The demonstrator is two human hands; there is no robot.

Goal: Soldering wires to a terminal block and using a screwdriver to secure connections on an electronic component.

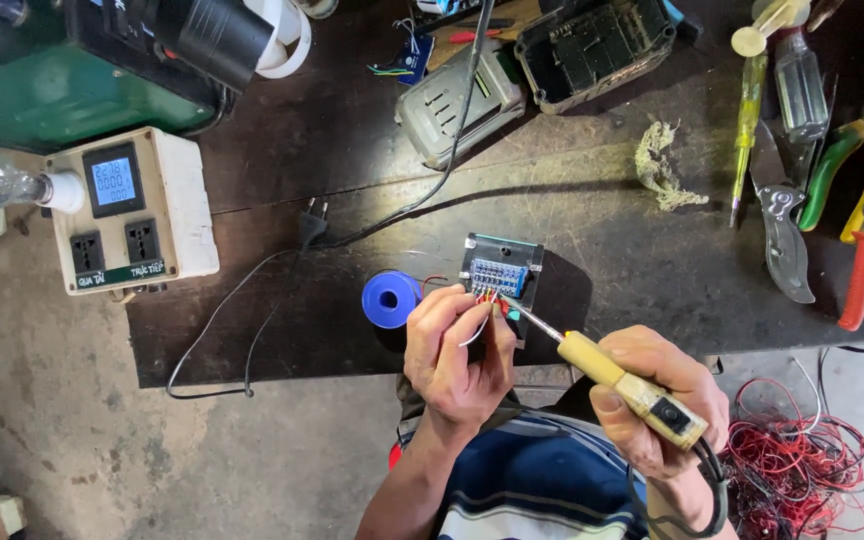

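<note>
My left hand (452,355) pinches a thin strand of solder wire (476,325) and holds it against the coloured wires at the lower edge of a small black module with a blue circuit board (500,272). My right hand (657,395) grips a soldering iron with a yellow wooden handle (632,390). Its metal tip (532,322) points up-left and meets the wires beside my left fingers. A blue solder spool (390,298) lies just left of the module on the dark worktop (602,240).
A beige socket box with a digital meter (130,212) sits at the left, a black plug and cable (312,226) near it. A grey battery casing (457,100) and black battery pack (597,45) lie at the back. Screwdriver, pliers and cutters (857,200) lie right; tangled red wire (802,460) lower right.
</note>
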